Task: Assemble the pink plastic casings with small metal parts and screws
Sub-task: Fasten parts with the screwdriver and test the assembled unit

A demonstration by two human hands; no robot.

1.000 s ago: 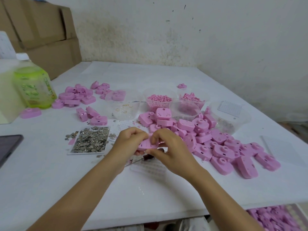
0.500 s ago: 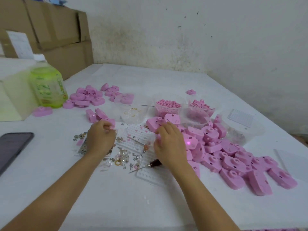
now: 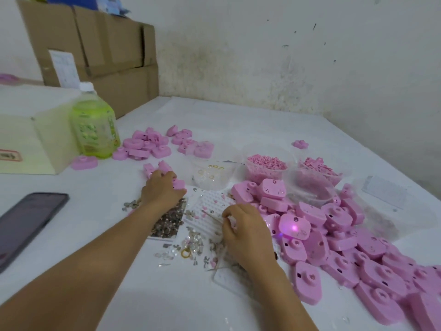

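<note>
A pink casing is gripped under the curled fingers of the left hand, a thin tool is pinched in the fingers of the right hand, and heaped casings are piled just right of those fingers.

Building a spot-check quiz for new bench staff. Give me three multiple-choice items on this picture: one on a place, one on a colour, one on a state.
1. Where is the phone? A) on the table, left of the left hand B) on a chair C) in a drawer
2. The bottle is: A) blue B) green C) red
3. The casing beside the right hand is: A) lit B) sawn in half C) taped over
Key: 1 A, it lies flat near the table's left edge; 2 B, its body is green; 3 A, a pink light glows on its face.
</note>
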